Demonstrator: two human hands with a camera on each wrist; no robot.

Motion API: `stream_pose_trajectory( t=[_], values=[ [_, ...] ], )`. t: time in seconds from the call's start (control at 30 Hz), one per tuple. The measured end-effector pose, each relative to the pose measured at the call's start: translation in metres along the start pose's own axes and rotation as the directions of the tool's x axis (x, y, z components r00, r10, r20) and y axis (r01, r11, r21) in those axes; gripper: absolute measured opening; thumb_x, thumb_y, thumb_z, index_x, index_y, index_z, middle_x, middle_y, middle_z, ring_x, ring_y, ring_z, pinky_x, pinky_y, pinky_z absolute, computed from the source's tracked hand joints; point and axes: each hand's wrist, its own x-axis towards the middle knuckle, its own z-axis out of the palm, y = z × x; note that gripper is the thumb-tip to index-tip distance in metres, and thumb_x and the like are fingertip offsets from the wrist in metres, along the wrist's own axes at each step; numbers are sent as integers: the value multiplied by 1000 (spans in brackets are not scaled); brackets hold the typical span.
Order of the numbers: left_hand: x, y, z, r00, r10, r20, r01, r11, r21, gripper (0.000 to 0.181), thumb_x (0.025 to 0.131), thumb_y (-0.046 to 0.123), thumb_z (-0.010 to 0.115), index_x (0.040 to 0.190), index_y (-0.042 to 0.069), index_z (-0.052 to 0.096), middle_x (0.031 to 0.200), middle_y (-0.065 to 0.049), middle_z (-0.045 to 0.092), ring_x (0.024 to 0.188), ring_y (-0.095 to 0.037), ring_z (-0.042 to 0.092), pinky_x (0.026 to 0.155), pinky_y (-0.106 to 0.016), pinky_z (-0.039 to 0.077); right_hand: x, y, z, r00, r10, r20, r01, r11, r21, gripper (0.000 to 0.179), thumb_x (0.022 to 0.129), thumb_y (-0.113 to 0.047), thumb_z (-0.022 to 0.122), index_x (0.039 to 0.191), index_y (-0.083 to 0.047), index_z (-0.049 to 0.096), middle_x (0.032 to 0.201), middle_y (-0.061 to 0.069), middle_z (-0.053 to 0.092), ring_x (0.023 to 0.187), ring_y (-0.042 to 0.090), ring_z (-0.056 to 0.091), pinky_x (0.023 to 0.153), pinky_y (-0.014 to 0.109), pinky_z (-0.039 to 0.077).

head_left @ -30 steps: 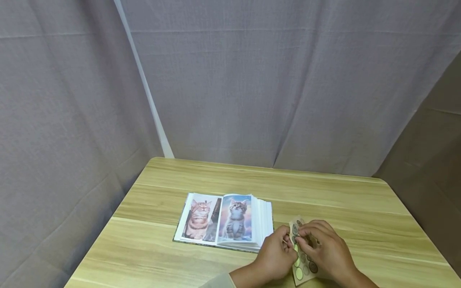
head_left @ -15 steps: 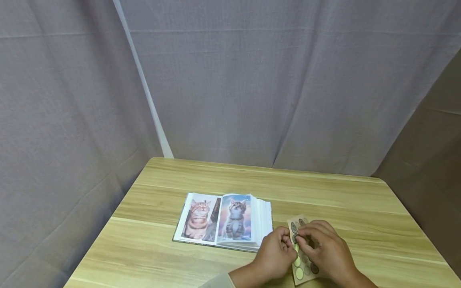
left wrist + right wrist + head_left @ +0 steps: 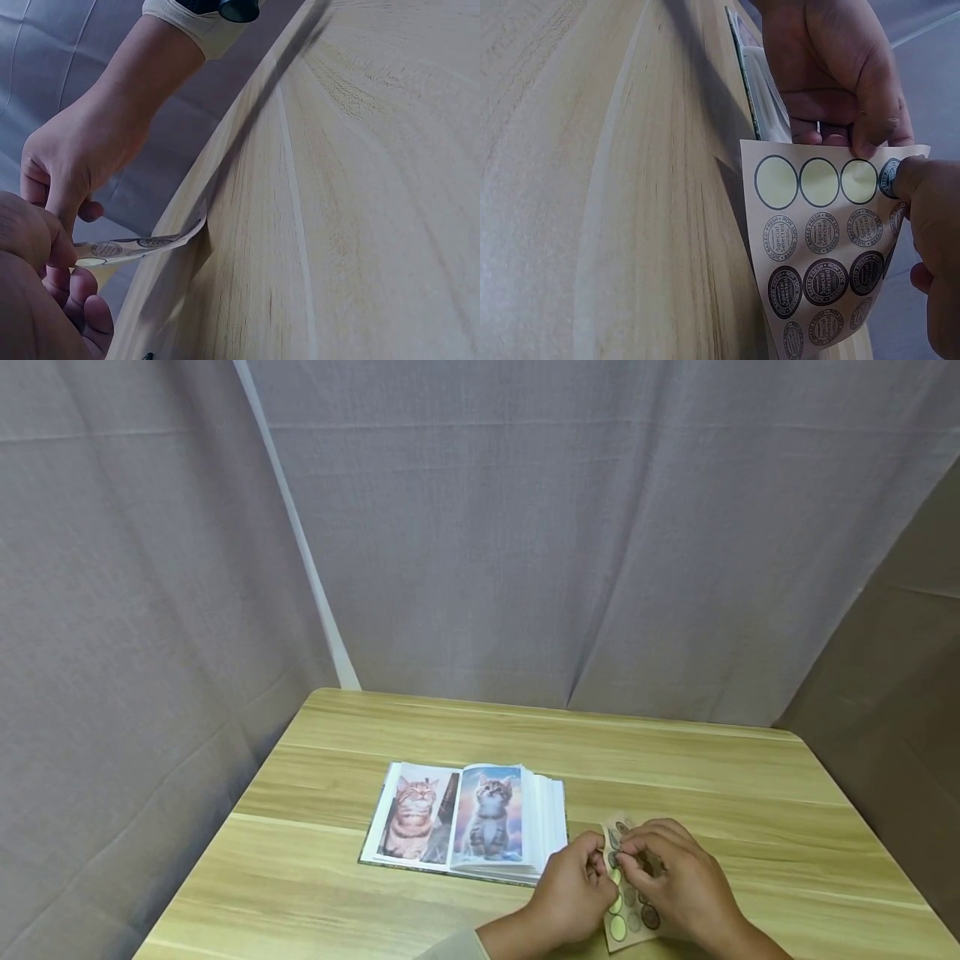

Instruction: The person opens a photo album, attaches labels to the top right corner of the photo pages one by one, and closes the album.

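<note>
A tan sheet of round stickers (image 3: pixel 825 206) is held up between both hands over the near right part of the table. Its stickers carry dark print; several ovals along one edge show bare yellow backing. My left hand (image 3: pixel 572 889) grips that edge with the thumb on the printed face, just by the yellow spots (image 3: pixel 819 182). My right hand (image 3: pixel 678 877) pinches with thumb and forefinger at a round sticker (image 3: pixel 889 177) in the same row, partly covered by the fingertip. How far this sticker is lifted is hidden. Edge-on in the left wrist view, the sheet (image 3: pixel 142 246) bends.
An open photo album (image 3: pixel 457 818) with cat pictures lies left of the hands, its right pages close to the left hand. The wood-grain table (image 3: pixel 337 893) reaches back to grey curtains (image 3: pixel 480 568) behind and at the sides.
The sticker sheet faced the head camera more squarely half a second ago and has tilted back since. Both hands stay nearly in place, still at the same row.
</note>
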Motion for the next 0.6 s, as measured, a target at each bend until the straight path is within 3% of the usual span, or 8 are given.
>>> stream_pose_trajectory(
  t=[0.23,0.37,0.6],
  values=[
    [-1,2,0,1000,-5,-6,5,1000,2,29,82,-8,62,101,13,60,75,17,47,61,7,42,51,-12,35,-1,-3,-1,1000,1,-9,-2,999,-51,12,86,-26,84,82,-26,73,97,-12,70,94,12,64,80,14,49],
    [-1,2,0,1000,-8,-13,7,1000,-15,30,82,-9,62,103,12,62,75,17,48,61,7,43,51,-12,36,-2,-5,-2,1000,1,-6,-2,996,-85,13,83,-24,86,83,-26,74,98,-13,69,93,11,65,71,21,53],
    [-1,1,1,1000,-21,-17,21,1000,-18,30,83,-7,64,106,12,62,77,17,50,62,7,44,53,-12,38,-3,-3,0,999,-29,-15,28,997,-67,17,80,-16,87,86,-27,76,100,-12,71,95,11,63,66,19,52]
  ],
)
